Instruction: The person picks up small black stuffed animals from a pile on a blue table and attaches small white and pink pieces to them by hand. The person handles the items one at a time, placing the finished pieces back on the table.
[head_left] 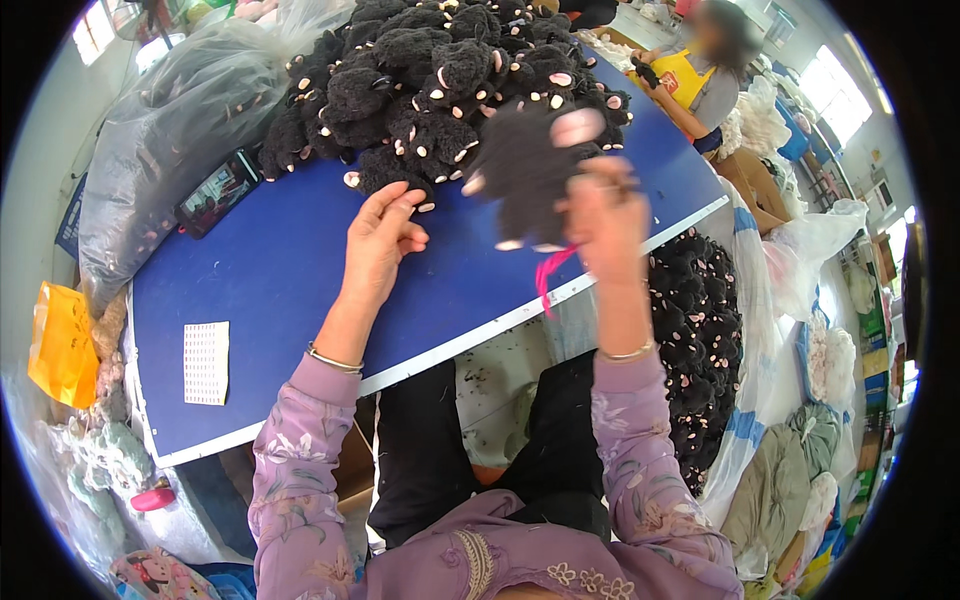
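Above the blue table (300, 330), my right hand (610, 220) grips a black plush toy (525, 165) with pink ears and small pale paws. Motion blurs both toy and hand. A bright pink strip (552, 275), perhaps a cord, hangs just below that hand. My left hand (380, 245) is closed in a pinch with its fingers curled; whatever lies between the fingertips is too small to make out. Right by those fingers, another black plush toy (385, 172) lies at the near edge of a large pile of black plush toys (430, 75).
A phone (220, 195) leans against a big clear plastic bag (175, 140) on the left. A sheet of small labels (206, 362) lies on the table. To the right, a large bag of black plush toys (695, 350) stands below the table edge. A co-worker (695, 80) in a yellow apron is at the far right.
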